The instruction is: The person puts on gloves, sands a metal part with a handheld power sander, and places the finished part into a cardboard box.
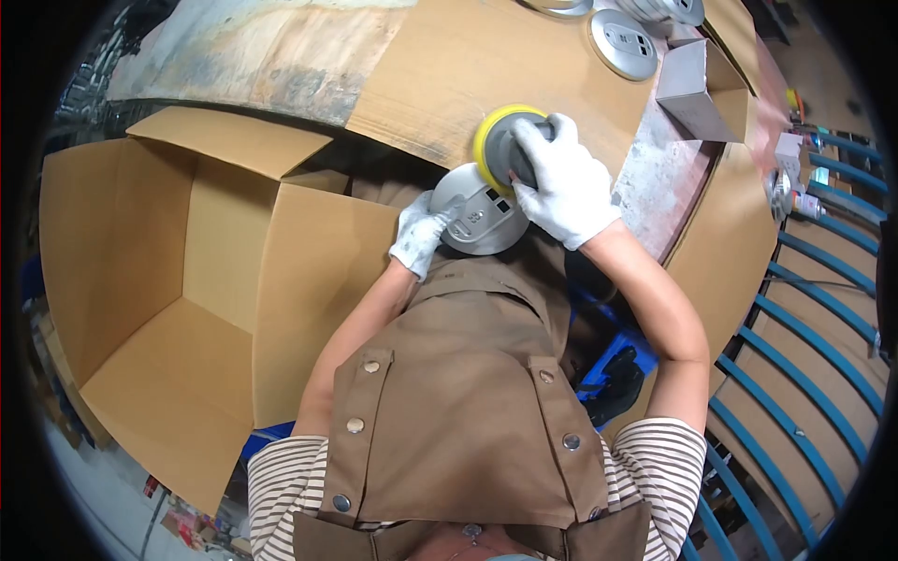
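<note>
My left hand [420, 236], in a white glove, grips the left edge of a round silver socket plate [486, 232] above my lap. The plate has an outlet and small dark rectangular openings on its face. My right hand [572, 192], also gloved, is closed around the grey back of a round polishing pad [508, 131] with a yellow rim. The pad is tilted and overlaps the plate's upper right edge; I cannot tell whether its face touches the plate.
A large open cardboard box [215, 252] stands at my left. Ahead, cardboard [468, 70] covers part of the worktable. Another silver socket plate [624, 45] and a small open carton [702, 92] sit at its far right. Blue curved bars [804, 337] are on the right.
</note>
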The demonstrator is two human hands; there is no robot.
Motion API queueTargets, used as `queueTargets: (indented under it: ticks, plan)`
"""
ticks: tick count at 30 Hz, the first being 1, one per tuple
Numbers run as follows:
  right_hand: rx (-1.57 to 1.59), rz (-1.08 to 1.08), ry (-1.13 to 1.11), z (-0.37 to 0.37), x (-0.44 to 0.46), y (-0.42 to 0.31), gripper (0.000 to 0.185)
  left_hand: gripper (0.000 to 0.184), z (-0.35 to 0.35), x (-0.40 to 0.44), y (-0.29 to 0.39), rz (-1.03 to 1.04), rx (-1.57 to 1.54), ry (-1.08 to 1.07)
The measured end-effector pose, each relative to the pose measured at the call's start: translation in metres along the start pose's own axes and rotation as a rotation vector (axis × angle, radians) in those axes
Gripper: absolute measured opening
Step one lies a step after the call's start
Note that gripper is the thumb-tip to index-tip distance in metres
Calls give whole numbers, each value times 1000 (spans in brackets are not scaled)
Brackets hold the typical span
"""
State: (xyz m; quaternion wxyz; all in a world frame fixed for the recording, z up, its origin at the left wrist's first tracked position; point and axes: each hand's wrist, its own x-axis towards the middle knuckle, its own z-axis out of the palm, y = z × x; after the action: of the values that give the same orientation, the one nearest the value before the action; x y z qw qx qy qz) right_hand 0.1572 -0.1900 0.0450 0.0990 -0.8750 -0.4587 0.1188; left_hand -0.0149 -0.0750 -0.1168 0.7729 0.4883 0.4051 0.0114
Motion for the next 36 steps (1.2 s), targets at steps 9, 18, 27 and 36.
queueTargets:
  ticks: [9, 18, 27, 36]
  plan:
    - [-33, 37, 29, 1, 3, 11, 58, 57, 1, -1, 2, -8, 61, 7]
    - [-58, -153, 69, 1, 13, 3, 54, 58, 3, -5, 12, -39, 23, 13]
    - [-78, -180, -38, -1, 22, -8, 54, 55, 1, 1, 4, 8, 62, 5]
    - [-50, -97, 36, 5, 12, 1, 55, 55, 2, -3, 6, -16, 74, 24]
